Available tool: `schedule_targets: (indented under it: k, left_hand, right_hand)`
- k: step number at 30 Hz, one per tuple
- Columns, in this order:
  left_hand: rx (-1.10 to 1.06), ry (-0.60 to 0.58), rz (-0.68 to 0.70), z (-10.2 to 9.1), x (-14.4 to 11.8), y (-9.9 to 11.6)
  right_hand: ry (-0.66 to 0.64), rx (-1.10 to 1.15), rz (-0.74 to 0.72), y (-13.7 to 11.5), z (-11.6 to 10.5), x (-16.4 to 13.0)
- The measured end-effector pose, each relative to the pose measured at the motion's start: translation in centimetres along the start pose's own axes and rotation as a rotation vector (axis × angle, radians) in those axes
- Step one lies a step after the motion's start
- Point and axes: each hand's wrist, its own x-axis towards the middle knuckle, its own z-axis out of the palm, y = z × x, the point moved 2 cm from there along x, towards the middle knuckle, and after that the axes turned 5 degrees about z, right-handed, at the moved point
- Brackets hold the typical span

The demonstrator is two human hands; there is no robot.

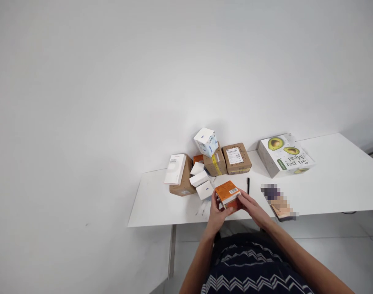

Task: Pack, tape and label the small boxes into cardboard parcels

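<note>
orange box (227,193) underside hidden by left hand (216,213), right hand (250,207)

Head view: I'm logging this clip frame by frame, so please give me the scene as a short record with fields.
left hand: grips the orange box from its left side
right hand: holds the same box from the right
surface: white table
behind the box: small white boxes, brown cartons
far right: avocado-print box
near right hand: black pen, lying flat
blurred item: right of the pen, cannot tell
</note>
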Motion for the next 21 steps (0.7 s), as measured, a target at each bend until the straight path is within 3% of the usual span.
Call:
schedule_targets:
  k: [6,13,17,19,21]
  left_hand:
    - [0.065,-0.041,-0.078,0.0,0.1,-2.4]
    - [-0.06,-0.114,-0.101,0.5,0.2,-1.1]
    - [-0.319,0.122,-0.16,0.8,0.9,-1.3]
    - [-0.4,0.236,-0.273,0.8,1.0,-1.8]
    - [-0.448,0.275,-0.396,0.9,0.9,-2.1]
  right_hand:
    - [0.184,-0.154,0.135,2.3,-1.6,1.1]
    - [0.126,0.046,0.061,2.0,-1.5,1.1]
    - [0.097,0.1,-0.024,1.2,-1.2,1.0]
    - [0.071,0.114,-0.074,1.0,-0.9,1.0]
    - [0.057,0.117,-0.107,1.0,-0.8,1.1]
